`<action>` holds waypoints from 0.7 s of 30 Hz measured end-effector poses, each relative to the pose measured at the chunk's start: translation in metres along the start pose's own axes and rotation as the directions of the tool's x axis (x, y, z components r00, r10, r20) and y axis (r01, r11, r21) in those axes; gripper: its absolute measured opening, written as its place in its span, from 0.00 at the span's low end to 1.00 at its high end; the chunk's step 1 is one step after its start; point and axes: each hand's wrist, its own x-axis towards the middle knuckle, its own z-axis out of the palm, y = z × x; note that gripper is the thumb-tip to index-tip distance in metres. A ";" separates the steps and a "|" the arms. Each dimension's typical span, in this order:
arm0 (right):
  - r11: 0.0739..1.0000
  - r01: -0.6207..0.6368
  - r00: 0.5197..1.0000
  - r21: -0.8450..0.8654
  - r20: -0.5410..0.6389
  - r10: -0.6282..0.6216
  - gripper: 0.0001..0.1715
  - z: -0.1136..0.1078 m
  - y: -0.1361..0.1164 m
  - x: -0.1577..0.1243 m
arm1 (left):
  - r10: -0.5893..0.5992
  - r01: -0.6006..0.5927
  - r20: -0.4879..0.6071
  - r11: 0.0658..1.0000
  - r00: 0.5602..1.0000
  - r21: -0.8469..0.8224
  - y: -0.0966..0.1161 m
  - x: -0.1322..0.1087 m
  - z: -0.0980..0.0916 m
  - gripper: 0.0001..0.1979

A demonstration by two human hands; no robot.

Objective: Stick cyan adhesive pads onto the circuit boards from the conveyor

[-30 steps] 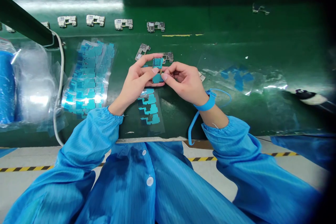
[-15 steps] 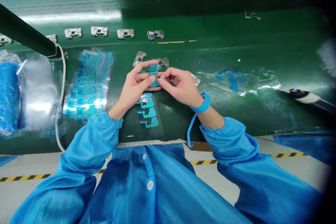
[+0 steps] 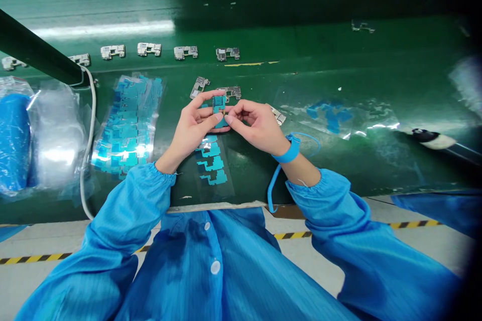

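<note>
**Blue-covered board (image 3: 219, 104) held near the centre of the frame**

The board sits slightly above and left of centre, over the green counter (image 3: 248, 180). I have the left grip (image 3: 190, 121) clamped on it, thumb across its face, fingers spread behind and at its ends. The right grip (image 3: 256, 123) has thumb and forefinger close together at the board's right edge; I cannot tell whether they pinch anything.

To do this well, I would brace the board by its edges and work the right fingertips lightly, so the cover neither creases nor slips.

A film strip (image 3: 214, 163) lies just below the hands, film sheets (image 3: 128, 120) farther left. Two loose boards (image 3: 199, 87) lie just above the fingers, where a knock could shift them. The wrist strap's coiled cord (image 3: 270, 190), lower centre, could drag. A dark post (image 3: 41, 50) and white cable (image 3: 88, 135) limit reach leftward.
</note>
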 end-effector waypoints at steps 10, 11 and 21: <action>1.000 0.011 1.000 -0.018 -0.001 -0.011 0.17 -0.001 0.002 0.001 | -0.002 0.002 0.024 1.000 1.000 -0.011 0.000 0.000 -0.002 0.33; 1.000 0.010 1.000 -0.021 -0.001 -0.010 0.17 -0.001 0.002 0.001 | -0.002 0.002 0.026 1.000 1.000 -0.006 0.000 0.000 -0.002 0.33; 0.999 0.030 0.999 0.032 -0.016 -0.029 0.26 -0.004 -0.006 0.001 | 0.047 -0.048 0.028 0.999 0.998 0.017 0.000 0.000 -0.004 0.37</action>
